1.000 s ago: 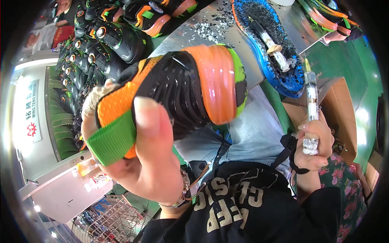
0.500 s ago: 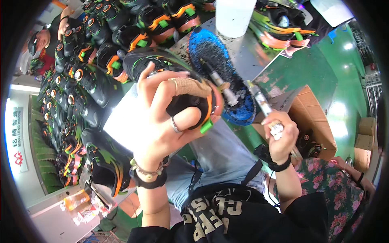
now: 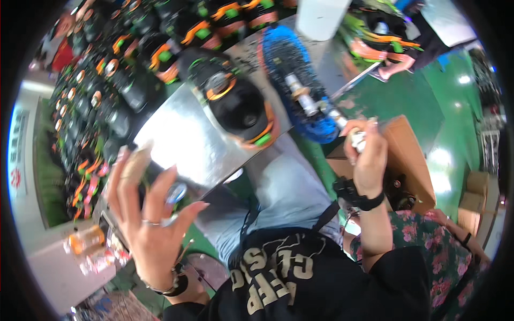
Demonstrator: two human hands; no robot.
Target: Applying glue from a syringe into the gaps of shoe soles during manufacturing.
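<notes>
While left hand [image 3: 152, 224] fingers splay empty, right hand [image 3: 367, 155] fingers clench a metal-tipped tool [image 3: 350, 134]; glossy black shoe [image 3: 238, 104] rests.

From my feed, bright overhead light glares off the metal table [image 3: 187, 144] and green floor [image 3: 428, 107]. Fisheye bending warps the dark rim. My left hand [image 3: 152, 214] smears with motion blur; edges look soft.

The left hand [image 3: 152, 214] is raised at the lower left of the frame, palm up, fingers spread and empty. The right hand [image 3: 368, 155] at centre right is fisted, wrist bent upward.
</notes>
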